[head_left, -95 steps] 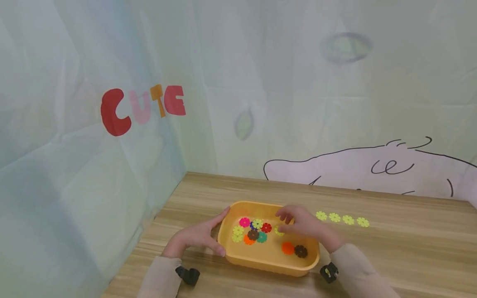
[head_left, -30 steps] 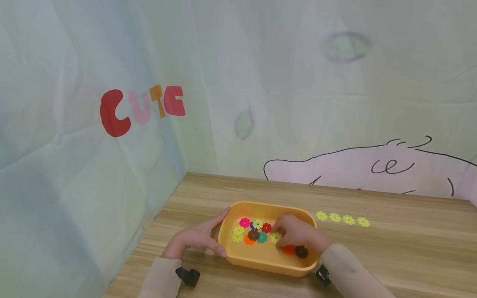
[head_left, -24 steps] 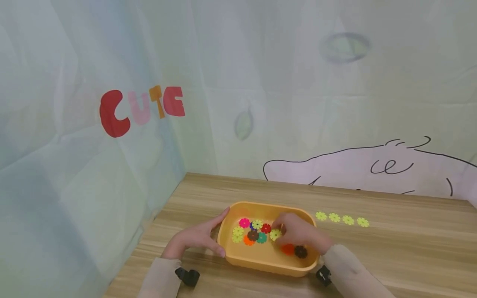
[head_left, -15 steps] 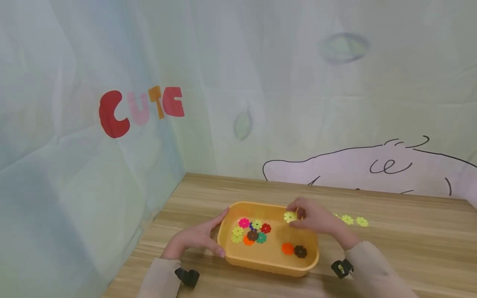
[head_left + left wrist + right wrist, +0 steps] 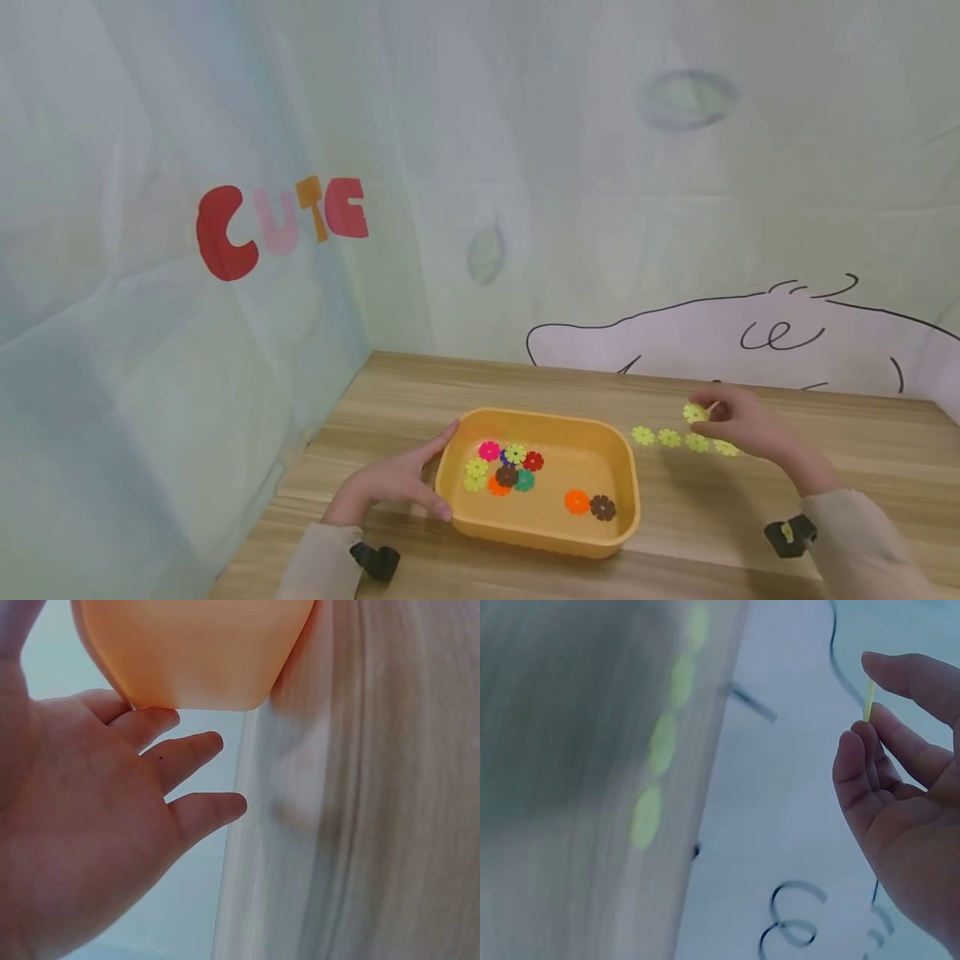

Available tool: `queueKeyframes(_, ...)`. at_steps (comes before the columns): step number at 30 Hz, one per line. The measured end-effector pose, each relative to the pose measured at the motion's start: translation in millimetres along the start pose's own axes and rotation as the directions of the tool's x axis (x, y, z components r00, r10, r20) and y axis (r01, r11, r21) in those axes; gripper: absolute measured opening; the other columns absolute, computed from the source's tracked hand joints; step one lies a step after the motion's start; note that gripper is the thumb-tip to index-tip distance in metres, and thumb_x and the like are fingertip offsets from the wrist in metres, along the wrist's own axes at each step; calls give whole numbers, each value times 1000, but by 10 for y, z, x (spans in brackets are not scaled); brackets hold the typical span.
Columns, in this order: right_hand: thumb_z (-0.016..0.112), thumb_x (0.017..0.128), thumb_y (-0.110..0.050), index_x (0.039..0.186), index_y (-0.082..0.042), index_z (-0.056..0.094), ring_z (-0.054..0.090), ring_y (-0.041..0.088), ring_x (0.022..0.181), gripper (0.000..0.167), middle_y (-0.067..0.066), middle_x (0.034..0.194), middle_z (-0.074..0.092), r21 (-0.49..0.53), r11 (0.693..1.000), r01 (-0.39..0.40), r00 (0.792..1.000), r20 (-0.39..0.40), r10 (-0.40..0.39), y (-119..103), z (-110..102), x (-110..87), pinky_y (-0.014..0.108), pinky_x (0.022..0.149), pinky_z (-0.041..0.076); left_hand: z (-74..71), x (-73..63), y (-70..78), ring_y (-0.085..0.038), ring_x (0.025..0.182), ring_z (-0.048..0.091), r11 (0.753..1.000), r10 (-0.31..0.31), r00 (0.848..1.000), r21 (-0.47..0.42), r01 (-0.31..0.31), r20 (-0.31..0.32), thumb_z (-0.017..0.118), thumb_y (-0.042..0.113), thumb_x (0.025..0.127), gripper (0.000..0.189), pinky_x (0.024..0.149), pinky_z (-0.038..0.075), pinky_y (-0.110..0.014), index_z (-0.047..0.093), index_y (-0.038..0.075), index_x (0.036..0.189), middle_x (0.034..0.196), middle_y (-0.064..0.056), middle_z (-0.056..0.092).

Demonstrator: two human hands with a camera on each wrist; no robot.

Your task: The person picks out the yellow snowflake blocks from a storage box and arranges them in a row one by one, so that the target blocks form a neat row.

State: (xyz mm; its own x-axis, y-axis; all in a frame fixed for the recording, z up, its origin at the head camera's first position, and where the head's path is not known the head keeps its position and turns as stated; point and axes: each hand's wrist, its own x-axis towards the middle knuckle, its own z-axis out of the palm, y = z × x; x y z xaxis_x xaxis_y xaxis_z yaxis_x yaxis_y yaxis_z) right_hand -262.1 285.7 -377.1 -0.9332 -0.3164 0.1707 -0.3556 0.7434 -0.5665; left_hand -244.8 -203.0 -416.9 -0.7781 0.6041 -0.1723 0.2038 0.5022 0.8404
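Between thumb and fingertips my right hand [image 5: 750, 423] pinches a yellow snowflake-shaped plastic disc [image 5: 695, 413], raised over the row of yellow discs on the table. The right wrist view shows that pinched disc [image 5: 869, 701] edge-on. A row of several yellow discs [image 5: 668, 437] lies to the right of the bin, its right end partly behind my hand. My left hand [image 5: 397, 482] rests against the left end of the orange bin [image 5: 540, 533], thumb and fingers spread. Straight fingers [image 5: 196, 761] show in the left wrist view, some touching the bin's wall.
Inside the bin, a cluster of discs lies at the left, including pink [image 5: 489, 451], red [image 5: 533, 461] and green [image 5: 524, 481] ones. An orange disc [image 5: 577, 501] and a brown disc [image 5: 602, 507] lie at its right. Printed cloth walls [image 5: 450, 167] border the wooden table [image 5: 427, 379].
My right hand has picked a yellow disc out of the bin, lifted it over the rim and carried it right above the row. My left hand stays at the bin.
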Motion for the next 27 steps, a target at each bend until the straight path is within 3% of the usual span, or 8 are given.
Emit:
queueKeyframes(8,73,84,-16,113,14,60,62,35,89,44,30,106,62,-78,984,-161,987,-4,162,511,-167,-181,41,70,55,2,-10,10,-38,146,12,1000,-12,1000,10,12,-3,86,43,68,123,114,17,-61,5,13,156,161,-15,8)
queueKeyframes(14,71,84,-18,113,17,58,62,41,90,47,33,104,61,-100,972,-214,976,20,217,755,-162,-244,46,72,55,11,0,21,-38,146,13,1000,-8,1000,26,8,-2,86,44,68,123,113,19,-61,6,11,156,161,-15,9)
queueKeyframes(21,71,83,-17,111,20,57,59,45,93,48,35,102,61,-113,964,-240,968,45,246,857,-120,-279,57,80,50,19,3,37,-37,146,14,999,-4,1000,35,5,-5,86,43,68,123,114,19,-60,6,9,156,161,-15,9)
queueKeyframes(27,71,83,-17,108,20,57,60,44,93,47,36,103,61,-113,960,-257,962,65,265,849,-98,-282,56,80,50,15,-7,37,-36,146,14,999,-10,1000,39,10,-7,86,44,68,124,114,20,-60,6,10,156,161,-15,9)
